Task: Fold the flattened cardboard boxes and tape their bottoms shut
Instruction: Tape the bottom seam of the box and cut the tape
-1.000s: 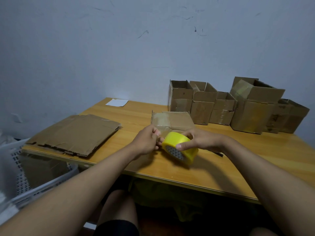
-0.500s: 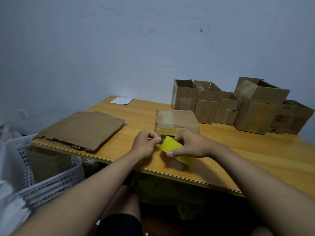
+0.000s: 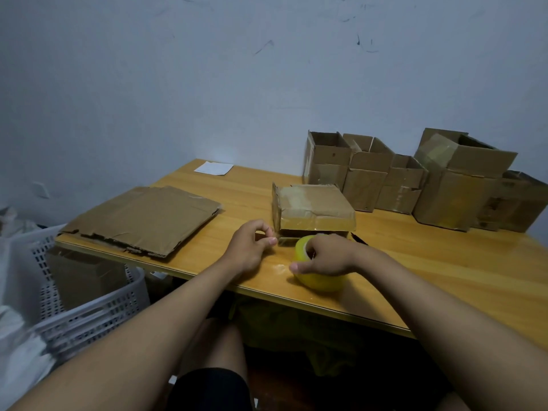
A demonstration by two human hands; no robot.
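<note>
The folded cardboard box (image 3: 314, 210) sits upside down on the wooden worktop (image 3: 430, 262), its taped bottom facing up and its long side running left to right, one short flap edge standing up at its left end. Right in front of it, toward the worktop's near edge, the right hand (image 3: 326, 258) grips the yellow tape roll (image 3: 321, 280), fingers (image 3: 308, 250) hooked into the core and thumb pressed on the outer side; the roll touches the worktop, tilted toward the box. Just left of the roll, the left hand (image 3: 252, 247) has thumb and forefinger pinched together close to the box's lower front edge, apparently on the tape's free end, though the strip itself is too faint to make out. Left of the box, well apart, lies a stack of flattened boxes (image 3: 142, 221), overhanging the worktop's near-left edge. Behind and to the right of the box a row of folded boxes (image 3: 400, 179) stands open-topped against the wall. Bare worktop stretches to the right of the roll. A white slip of paper (image 3: 214, 167) lies at the far-left corner, and a white plastic basket (image 3: 89, 307) stands below the flattened stack.
</note>
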